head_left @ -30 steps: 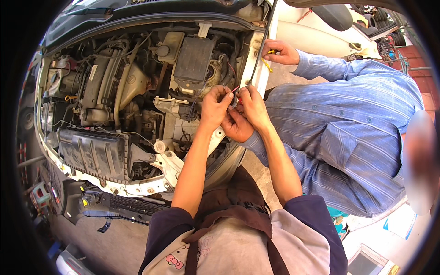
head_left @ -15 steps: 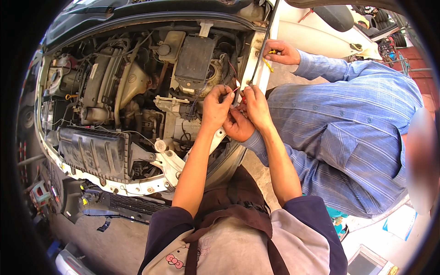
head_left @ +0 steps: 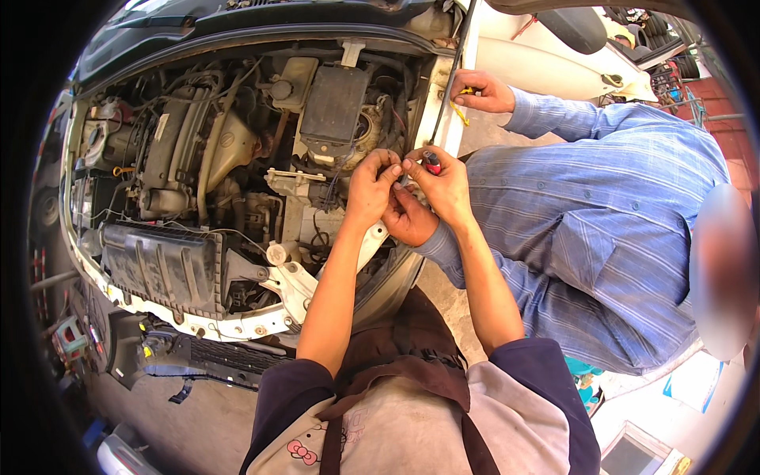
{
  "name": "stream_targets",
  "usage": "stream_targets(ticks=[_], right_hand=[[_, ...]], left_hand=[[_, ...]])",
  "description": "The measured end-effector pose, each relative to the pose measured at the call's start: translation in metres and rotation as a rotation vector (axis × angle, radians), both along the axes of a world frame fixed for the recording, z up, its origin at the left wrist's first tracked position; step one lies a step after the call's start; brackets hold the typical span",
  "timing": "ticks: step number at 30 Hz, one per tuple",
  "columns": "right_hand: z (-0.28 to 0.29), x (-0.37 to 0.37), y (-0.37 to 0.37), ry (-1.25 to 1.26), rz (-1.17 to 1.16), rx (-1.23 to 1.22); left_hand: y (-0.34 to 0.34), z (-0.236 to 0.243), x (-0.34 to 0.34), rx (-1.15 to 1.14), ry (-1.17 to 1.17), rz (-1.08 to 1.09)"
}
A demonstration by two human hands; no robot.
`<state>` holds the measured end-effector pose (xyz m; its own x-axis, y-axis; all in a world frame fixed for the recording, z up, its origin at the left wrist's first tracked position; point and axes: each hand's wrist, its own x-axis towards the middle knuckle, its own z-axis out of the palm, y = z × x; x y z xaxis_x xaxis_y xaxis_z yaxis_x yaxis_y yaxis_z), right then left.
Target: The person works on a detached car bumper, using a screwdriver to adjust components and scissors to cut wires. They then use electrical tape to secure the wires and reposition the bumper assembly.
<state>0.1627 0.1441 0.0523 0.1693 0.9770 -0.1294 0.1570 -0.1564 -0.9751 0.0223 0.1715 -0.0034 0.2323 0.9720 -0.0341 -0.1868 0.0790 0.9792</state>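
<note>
Over the right edge of the car's engine bay my two hands meet, fingertips pinched close together. My left hand (head_left: 369,190) is closed, and what its fingers pinch is too small to make out, perhaps a thin wire. My right hand (head_left: 447,192) is closed too, with a red-and-black handled tool (head_left: 431,163) tucked against the palm; its working end is hidden. Just below my fingers, a co-worker's hand (head_left: 412,222) reaches in, its fingertips partly covered by mine. The co-worker's other hand (head_left: 484,92) pinches a yellow strip or cord (head_left: 462,113) beside the dark hood rod.
Left of my hands lie a black box cover (head_left: 334,103), a fluid reservoir (head_left: 297,83) and the engine (head_left: 174,142). A black ribbed housing (head_left: 162,265) sits at the front. The co-worker's blue striped shirt (head_left: 586,214) fills the right side. A detached bumper part (head_left: 214,354) lies below.
My right hand has turned and drawn in toward my left fingertips, bringing the tool's red-and-black handle into view. The red wire seen between my hands no longer shows. The co-worker's hands stay about where they were.
</note>
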Motion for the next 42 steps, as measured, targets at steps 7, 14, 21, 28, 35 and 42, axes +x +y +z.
stream_targets(ticks=[7,14,21,28,35,42], right_hand=[[0.01,-0.006,0.001,-0.066,-0.06,0.003],[0.002,0.001,0.002,-0.14,-0.089,0.073],[0.002,0.002,0.001,-0.192,-0.101,0.051],[0.013,0.0,-0.001,-0.167,-0.145,0.052],[0.027,0.006,-0.001,-0.181,0.04,0.012],[0.019,0.015,-0.007,-0.153,-0.052,0.076]], left_hand=[[0.0,0.0,-0.002,-0.045,-0.017,0.001],[0.001,-0.001,0.0,-0.026,-0.017,-0.011],[0.001,-0.004,-0.002,-0.035,-0.021,-0.021],[0.001,0.001,0.0,-0.06,-0.031,-0.03],[0.001,0.001,-0.003,-0.123,-0.153,-0.073],[0.001,-0.002,-0.003,-0.091,-0.166,-0.076]])
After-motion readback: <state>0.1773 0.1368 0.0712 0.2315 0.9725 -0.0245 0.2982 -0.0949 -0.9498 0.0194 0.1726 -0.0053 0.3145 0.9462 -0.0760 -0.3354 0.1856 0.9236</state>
